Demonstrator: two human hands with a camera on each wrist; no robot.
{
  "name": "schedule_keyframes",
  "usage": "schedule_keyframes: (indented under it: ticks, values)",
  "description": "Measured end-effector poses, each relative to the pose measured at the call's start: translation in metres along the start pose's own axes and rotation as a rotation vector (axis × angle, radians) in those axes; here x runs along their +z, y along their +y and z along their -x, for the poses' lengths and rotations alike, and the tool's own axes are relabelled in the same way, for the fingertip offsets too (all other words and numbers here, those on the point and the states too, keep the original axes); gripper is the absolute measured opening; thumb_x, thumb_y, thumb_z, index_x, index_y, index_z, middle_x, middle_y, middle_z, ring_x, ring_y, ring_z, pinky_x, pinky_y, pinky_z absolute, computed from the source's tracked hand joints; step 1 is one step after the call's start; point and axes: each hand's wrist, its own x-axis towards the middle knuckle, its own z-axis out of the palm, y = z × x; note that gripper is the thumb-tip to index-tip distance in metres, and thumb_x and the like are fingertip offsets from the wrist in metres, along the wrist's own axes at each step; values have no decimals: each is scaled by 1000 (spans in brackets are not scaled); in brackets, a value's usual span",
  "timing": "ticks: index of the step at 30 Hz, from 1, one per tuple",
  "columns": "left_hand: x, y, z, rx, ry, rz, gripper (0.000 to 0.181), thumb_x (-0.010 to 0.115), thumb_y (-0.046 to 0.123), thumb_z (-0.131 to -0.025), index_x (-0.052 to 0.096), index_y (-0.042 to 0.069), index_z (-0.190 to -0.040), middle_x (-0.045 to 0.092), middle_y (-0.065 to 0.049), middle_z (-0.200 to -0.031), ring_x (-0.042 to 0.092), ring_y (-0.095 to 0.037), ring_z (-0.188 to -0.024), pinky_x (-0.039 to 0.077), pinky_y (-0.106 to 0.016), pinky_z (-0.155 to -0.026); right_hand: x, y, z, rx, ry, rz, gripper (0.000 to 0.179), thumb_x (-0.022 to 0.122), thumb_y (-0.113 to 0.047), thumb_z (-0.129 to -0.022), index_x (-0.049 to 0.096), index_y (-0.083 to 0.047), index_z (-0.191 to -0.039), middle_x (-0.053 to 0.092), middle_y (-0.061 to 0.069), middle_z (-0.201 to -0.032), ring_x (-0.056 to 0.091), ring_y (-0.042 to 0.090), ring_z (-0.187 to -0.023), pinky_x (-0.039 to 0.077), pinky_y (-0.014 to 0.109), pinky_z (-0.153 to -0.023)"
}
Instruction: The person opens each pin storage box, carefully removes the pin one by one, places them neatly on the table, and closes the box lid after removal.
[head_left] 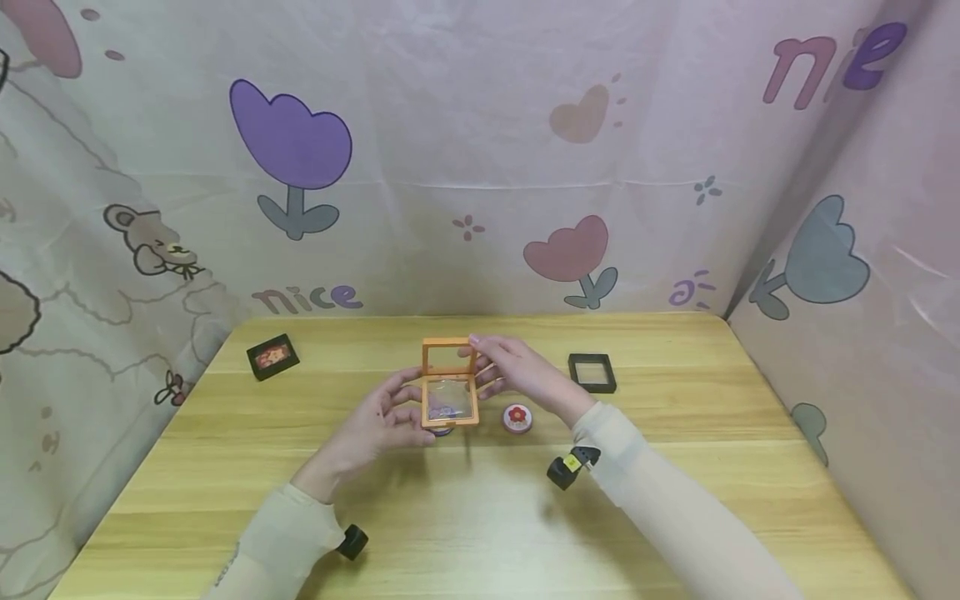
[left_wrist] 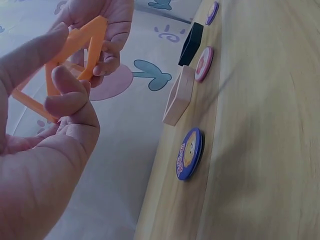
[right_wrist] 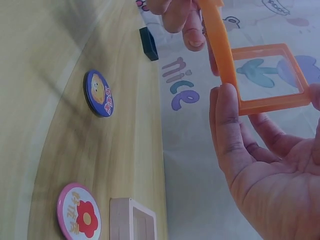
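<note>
Above the table both hands hold a small orange hinged display frame (head_left: 450,423) with clear film windows, its two halves folded apart. My left hand (head_left: 378,423) grips the lower half from the left, thumb and fingers at its edge. On the upper half, the right hand (head_left: 517,367) pinches the right side between thumb and fingers. A round blue badge with a yellow cartoon face (right_wrist: 98,93) lies on the table below the frame, mostly hidden in the head view. To its right lies a round pink-rimmed badge with a red flower (head_left: 517,418).
A black frame holding a red picture (head_left: 273,357) lies at the back left of the table (head_left: 480,533). At the back right is another black frame (head_left: 592,372). A pale pink frame (left_wrist: 180,95) and a purple-rimmed badge (left_wrist: 212,13) show in the left wrist view.
</note>
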Motion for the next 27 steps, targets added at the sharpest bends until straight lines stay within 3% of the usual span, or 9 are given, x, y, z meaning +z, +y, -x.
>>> schedule_keyframes:
  ticks: [9,18,27]
  values:
    - [1,-2,0,15,53,-3,92,80,-6,-89,29,-2,-164,61,-7,-130,73,-11,-95,64,-26,-86,-1,4,-1,11,-2,-68,56,44,-42,-115,59,4,-144,65,16,-118,73,21,-100,68,41,-89]
    - [2,-5,1,60,58,2,87,78,-6,-89,32,-3,-163,55,-20,-138,72,-11,-94,64,-25,-85,-1,8,2,8,-10,-61,57,43,-42,-115,59,4,-143,63,21,-121,72,21,-102,67,42,-92]
    - [0,-4,0,4,93,-44,80,79,6,-94,37,1,-161,56,-21,-139,71,-11,-92,62,-27,-86,-5,10,6,-44,-66,44,51,45,-35,-115,56,8,-142,68,23,-130,72,20,-107,65,41,-99]
